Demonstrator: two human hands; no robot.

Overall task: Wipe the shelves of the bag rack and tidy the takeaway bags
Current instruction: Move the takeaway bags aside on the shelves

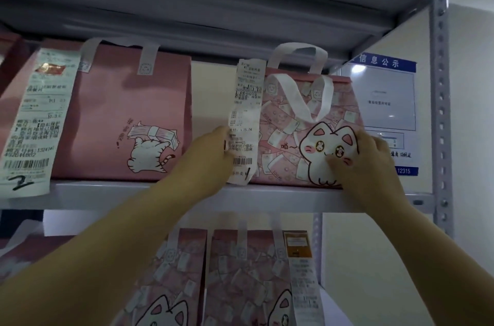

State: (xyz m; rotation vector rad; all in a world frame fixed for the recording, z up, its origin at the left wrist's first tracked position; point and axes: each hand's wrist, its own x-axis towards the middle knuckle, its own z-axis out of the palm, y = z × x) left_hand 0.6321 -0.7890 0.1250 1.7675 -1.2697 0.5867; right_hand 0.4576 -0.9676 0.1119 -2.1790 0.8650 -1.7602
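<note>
Two-sided grip: left hand, right hand seemingly clasp bag.

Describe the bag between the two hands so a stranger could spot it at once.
On the grey metal rack, take the upper shelf of bags. At its right end stands a pink takeaway bag with a receipt down its left side. Unlike the plain pink bag beside it, it is covered in banknotes with a big white cat face.
</note>
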